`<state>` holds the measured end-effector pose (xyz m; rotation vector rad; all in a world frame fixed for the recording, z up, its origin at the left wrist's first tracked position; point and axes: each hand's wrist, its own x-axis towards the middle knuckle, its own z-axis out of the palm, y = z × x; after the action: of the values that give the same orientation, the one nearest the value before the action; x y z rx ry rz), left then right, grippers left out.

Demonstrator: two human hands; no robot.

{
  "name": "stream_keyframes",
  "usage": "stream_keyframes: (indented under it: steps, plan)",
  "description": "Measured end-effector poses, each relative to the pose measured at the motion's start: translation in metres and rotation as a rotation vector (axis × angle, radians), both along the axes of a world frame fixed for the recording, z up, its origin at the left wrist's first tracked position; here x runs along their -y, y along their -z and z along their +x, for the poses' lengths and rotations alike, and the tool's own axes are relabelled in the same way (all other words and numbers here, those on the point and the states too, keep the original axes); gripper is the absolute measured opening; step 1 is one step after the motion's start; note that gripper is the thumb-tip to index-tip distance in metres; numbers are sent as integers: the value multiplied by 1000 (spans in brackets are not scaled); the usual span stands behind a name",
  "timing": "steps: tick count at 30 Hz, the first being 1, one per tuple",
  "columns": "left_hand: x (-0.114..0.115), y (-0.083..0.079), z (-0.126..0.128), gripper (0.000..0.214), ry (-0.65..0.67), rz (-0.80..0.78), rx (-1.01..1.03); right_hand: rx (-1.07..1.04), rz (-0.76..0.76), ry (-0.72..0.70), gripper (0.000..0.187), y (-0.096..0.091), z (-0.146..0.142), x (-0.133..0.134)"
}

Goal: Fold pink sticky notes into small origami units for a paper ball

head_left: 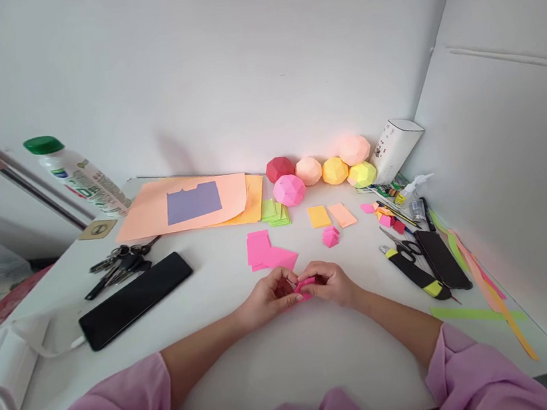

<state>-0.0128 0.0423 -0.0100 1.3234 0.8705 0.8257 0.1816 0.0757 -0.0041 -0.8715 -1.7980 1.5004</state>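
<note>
A small piece of pink paper (306, 287) is pinched between the fingertips of both hands, just above the white table. My left hand (271, 294) grips its left side, thumb and fingers closed. On the other side my right hand (333, 283) holds it, fingers curled round it and partly hiding it. Beyond my left hand lie pink paper squares (259, 248), one turned aslant. A small cluster of folded pink paper pieces (330, 236) sits beyond my right hand. Yellow-orange paper (319, 216) and peach paper (342, 215) lie behind that cluster.
Faceted paper balls (290, 190) stand along the wall. Green paper squares (275, 212) and large peach sheets (148, 211) lie at the back. Left are keys (127, 261), a phone (137, 300) and a bottle (83, 179). Right are scissors (406, 246), a utility knife (418, 272) and paper strips (474, 314).
</note>
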Motion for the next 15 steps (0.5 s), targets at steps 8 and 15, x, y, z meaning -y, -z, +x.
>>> stream_keyframes:
  steps: [8, 15]
  plan:
    - [-2, 4, 1, 29, -147, -29, 113, 22, -115, -7, 40, 5, 2, -2]
    - [-3, 6, 1, 30, -304, 183, 161, 70, -105, -53, 28, -4, 3, -3]
